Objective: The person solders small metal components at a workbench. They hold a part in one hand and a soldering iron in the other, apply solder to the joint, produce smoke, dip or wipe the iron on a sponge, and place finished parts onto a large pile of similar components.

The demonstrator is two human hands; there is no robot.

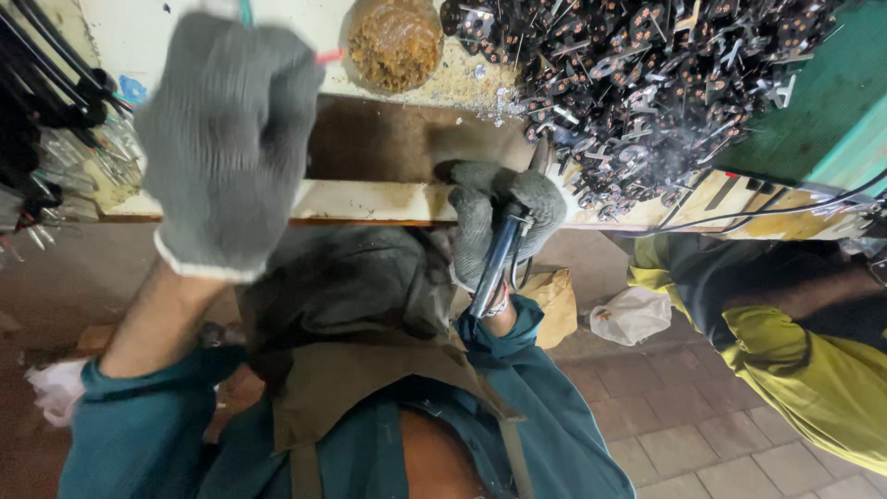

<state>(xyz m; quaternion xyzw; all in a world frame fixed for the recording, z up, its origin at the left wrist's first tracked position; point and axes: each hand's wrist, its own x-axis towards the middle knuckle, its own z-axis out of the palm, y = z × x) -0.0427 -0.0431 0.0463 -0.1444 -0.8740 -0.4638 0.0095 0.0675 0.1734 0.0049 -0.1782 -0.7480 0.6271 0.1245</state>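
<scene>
Thin rods: a teal one (246,11) and a red tip (329,56) stick out of the top of the left fist, above the bench; what they are cannot be told.
Wire bundles (55,92): dark cables with bare metal ends, far left on the bench, apart from both hands.
Left hand (226,139): grey knit glove, raised close to the camera, fingers curled together into a fist around the thin rods.
Bench (360,199): pale worn board with a dark stained patch between the two hands.
Brown lump (395,42): a round, crusted dish of resin-like matter at the back of the bench.
Right hand (504,217): grey glove, clamped on a dark tool handle.
Tool (494,263): its tip rests at the bench edge, just beside the heap.
Heap of parts (637,83): many small dark wired pieces with metal tabs, piled to the right.
Step, as judged: a joining or soldering pass at the bench edge.
Next move calls for: a steady tool tip and the left-hand piece brought down to it.
Neighbour: a yellow sleeve (813,379) at far right, another person's.
</scene>
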